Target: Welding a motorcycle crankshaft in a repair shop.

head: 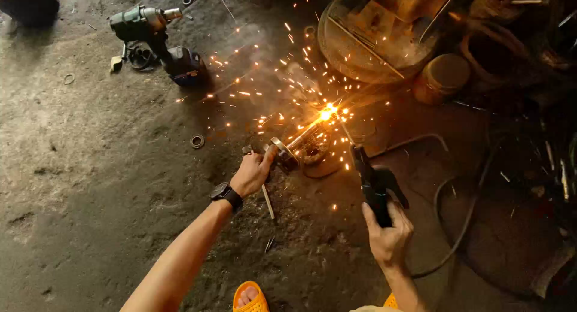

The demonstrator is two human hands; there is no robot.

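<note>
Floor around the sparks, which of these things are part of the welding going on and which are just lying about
In use:
- left hand gripping the metal shaft
- right hand holding the electrode holder
- welding arc
- black cable running from the holder

Lying about:
- cordless impact wrench
- metal ring
- round tin
- loose rod on the floor

Dark, gritty concrete floor (90, 168) (stained, uneven), lit mostly by orange sparks (327, 112)
</note>
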